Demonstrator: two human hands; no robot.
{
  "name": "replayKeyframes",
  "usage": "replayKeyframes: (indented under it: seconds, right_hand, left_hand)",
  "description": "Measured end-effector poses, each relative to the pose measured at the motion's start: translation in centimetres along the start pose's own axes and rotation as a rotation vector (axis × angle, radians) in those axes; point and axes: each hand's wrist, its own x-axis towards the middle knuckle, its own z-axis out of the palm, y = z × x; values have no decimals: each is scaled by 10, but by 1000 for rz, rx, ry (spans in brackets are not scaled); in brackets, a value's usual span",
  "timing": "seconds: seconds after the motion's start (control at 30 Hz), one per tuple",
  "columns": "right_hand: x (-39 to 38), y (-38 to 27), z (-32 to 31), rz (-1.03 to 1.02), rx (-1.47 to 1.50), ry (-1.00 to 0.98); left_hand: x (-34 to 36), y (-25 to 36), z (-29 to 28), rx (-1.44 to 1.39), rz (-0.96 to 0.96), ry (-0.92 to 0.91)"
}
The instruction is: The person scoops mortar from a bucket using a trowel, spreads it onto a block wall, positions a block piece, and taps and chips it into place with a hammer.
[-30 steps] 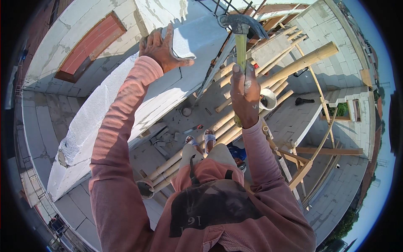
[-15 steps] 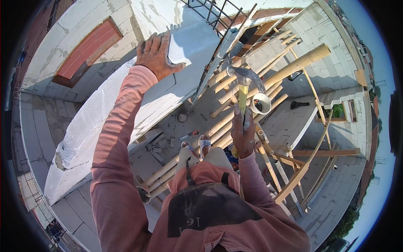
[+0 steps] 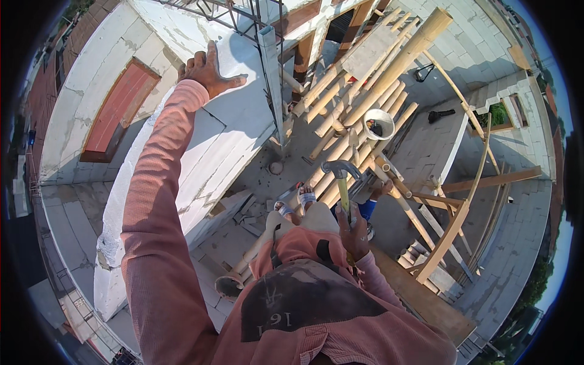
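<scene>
My left hand (image 3: 205, 74) lies with spread fingers on the top of a white aerated-block wall (image 3: 237, 106), near a notch in its rough, chipped edge. My right hand (image 3: 353, 232) grips a hammer (image 3: 342, 185) by its yellowish handle, the dark claw head raised above the fist, low at the centre of the view over the bamboo poles. My sandalled feet (image 3: 306, 198) stand on the poles (image 3: 328, 177) beside the wall.
A bucket (image 3: 378, 124) with items inside sits on the bamboo scaffold. Steel rebar (image 3: 231, 12) rises beyond the wall. Wooden braces (image 3: 450, 243) fill the right side. Below, a person in blue (image 3: 367, 207) is partly visible. A red-panelled window (image 3: 115, 106) is at left.
The hammer and my right hand have dropped lower, toward my body. My left hand stays on the wall, slightly higher left in the picture. The view has shifted, showing more scaffold.
</scene>
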Motion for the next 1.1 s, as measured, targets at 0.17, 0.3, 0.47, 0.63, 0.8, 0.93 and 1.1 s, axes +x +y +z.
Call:
replayKeyframes:
  seconds: [0.17, 0.3, 0.47, 0.63, 0.8, 0.93, 1.1]
  right_hand:
    - [-1, 22, -6, 11, 32, -20]
    - [5, 41, -15, 6, -3, -40]
    - [18, 37, -35, 73, -7, -57]
    - [29, 41, -46, 30, 26, -17]
    - [34, 47, -56, -42, -46, 6]
    - [36, 50, -63, 17, -7, -20]
    - [41, 53, -67, -91, -43, 16]
  left_hand:
    - [0, 11, -17, 7, -6, -107]
    - [4, 19, -25, 67, -45, -210]
    - [9, 9, -22, 27, 32, -184]
    - [14, -1, -18, 0, 20, -193]
    - [14, -9, -14, 11, 18, -170]
    - [1, 9, -24, -20, -23, -160]
    - [-12, 17, -24, 15, -66, -130]
